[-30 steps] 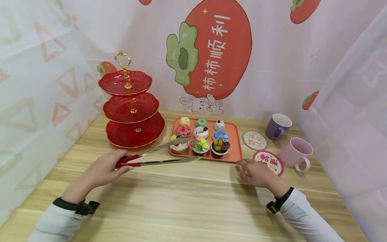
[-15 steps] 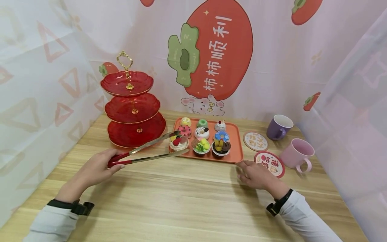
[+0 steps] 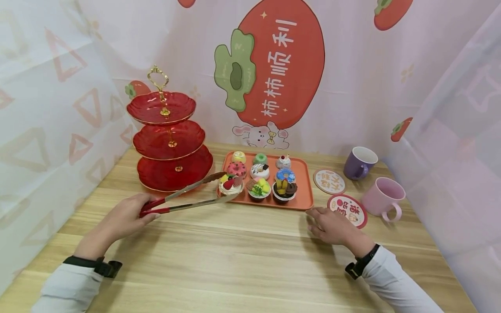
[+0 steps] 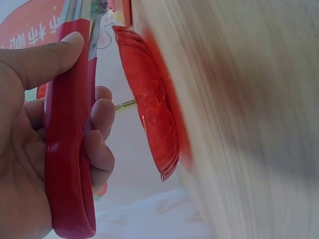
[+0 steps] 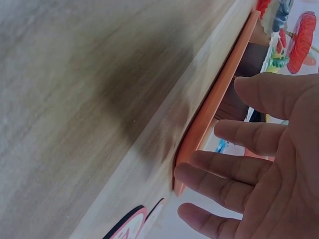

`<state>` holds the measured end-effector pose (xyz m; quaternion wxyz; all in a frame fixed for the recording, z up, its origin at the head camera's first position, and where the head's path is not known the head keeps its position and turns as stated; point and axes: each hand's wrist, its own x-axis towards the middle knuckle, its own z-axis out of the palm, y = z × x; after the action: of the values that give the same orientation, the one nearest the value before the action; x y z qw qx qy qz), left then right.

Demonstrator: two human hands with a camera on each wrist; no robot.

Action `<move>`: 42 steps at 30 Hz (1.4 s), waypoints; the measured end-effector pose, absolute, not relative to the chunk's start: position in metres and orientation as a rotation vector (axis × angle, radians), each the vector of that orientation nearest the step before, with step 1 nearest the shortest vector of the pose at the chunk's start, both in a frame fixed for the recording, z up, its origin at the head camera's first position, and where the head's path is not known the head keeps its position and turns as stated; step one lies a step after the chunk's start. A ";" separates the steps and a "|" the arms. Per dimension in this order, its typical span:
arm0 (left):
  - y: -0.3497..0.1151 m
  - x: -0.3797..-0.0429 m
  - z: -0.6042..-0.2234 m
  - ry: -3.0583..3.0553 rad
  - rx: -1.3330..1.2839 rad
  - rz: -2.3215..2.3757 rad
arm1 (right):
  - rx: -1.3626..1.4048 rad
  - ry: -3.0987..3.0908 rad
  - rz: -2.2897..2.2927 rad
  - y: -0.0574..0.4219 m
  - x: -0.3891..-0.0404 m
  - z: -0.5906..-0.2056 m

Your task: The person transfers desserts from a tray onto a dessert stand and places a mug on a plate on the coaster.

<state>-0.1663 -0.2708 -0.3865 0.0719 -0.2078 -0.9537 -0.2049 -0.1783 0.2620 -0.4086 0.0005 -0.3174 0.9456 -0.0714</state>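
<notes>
My left hand (image 3: 121,221) grips the red handles of a pair of metal tongs (image 4: 70,134), thumb on one side and fingers round the other. The tong arms stand spread, their tips at the left and front of a cream cupcake with red fruit (image 3: 230,186). That cupcake sits at the front left corner of an orange tray (image 3: 304,187), beside a fruit cupcake (image 3: 259,188) and a chocolate cupcake (image 3: 284,191). At the tray's front right corner rests my right hand (image 3: 332,226), its extended fingers (image 5: 234,164) right at the rim.
Behind the tongs stands a red three-tier cake stand (image 3: 156,174). Several doughnuts and small cakes fill the tray's back rows, including a blue doughnut (image 3: 285,174). To the right are two round coasters (image 3: 329,181), a purple mug (image 3: 355,167) and a pink mug (image 3: 377,198).
My left hand has drawn the tongs left, from over the front cupcakes to the left one. The right hand has stayed at the tray's corner.
</notes>
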 end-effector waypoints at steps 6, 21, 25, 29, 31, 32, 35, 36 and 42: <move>-0.266 -0.170 -0.392 -2.884 -0.638 -0.621 | -0.918 3.001 -0.220 0.264 -0.181 -0.410; -0.260 -0.170 -0.395 -2.880 -0.646 -0.601 | -0.648 3.081 -0.499 0.264 -0.218 -0.418; -0.259 -0.171 -0.395 -2.883 -0.653 -0.609 | -0.552 3.107 -0.560 0.261 -0.226 -0.420; -0.258 -0.172 -0.395 -2.887 -0.652 -0.611 | -0.456 3.078 -0.614 0.257 -0.234 -0.421; -0.257 -0.172 -0.395 -2.887 -0.651 -0.621 | -0.409 3.054 -0.635 0.255 -0.238 -0.421; -0.256 -0.172 -0.395 -2.889 -0.652 -0.628 | -0.381 3.042 -0.647 0.254 -0.239 -0.421; -0.254 -0.173 -0.395 -2.888 -0.649 -0.644 | -0.324 3.013 -0.700 0.255 -0.243 -0.422; -0.254 -0.173 -0.396 -2.889 -0.649 -0.649 | -0.305 3.004 -0.715 0.255 -0.244 -0.422; -0.252 -0.175 -0.398 -2.895 -0.650 -0.651 | -0.259 2.970 -0.748 0.259 -0.249 -0.426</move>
<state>-0.1752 -0.2516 -0.3979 0.0520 -0.2138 -0.9517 -0.2142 -0.2490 0.2589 -0.4255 0.0342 -0.0843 0.9657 -0.2433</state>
